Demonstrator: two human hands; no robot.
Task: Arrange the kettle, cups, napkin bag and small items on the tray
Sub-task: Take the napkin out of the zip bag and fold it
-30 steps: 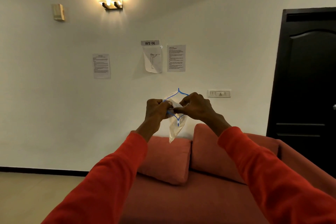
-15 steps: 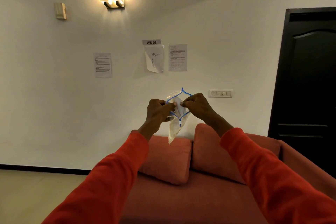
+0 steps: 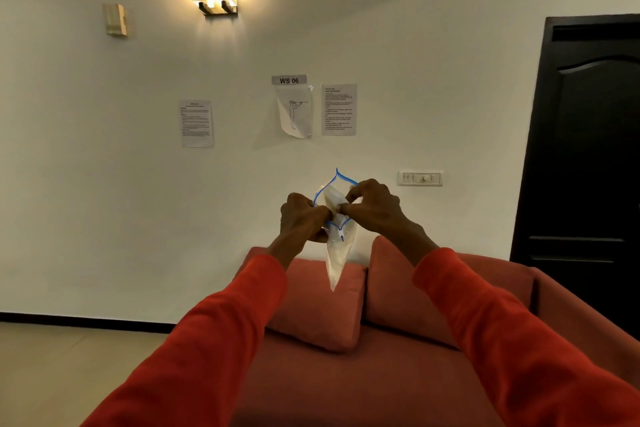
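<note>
— Where now, the clear plastic napkin bag with the blue zip rim [image 3: 337, 253]?
— Held up in the air above the red fabric sofa [image 3: 346, 374]; long axis upright, mouth spread upward, narrow bottom pointing down.
— And the grip?
— Pinched at the rim by left hand [image 3: 300, 218] and right hand [image 3: 375, 210], one on each side.

One camera only — it sits on my head, facing forward at the wall [image 3: 104, 218]. My raised arms reach out close before it.
</note>
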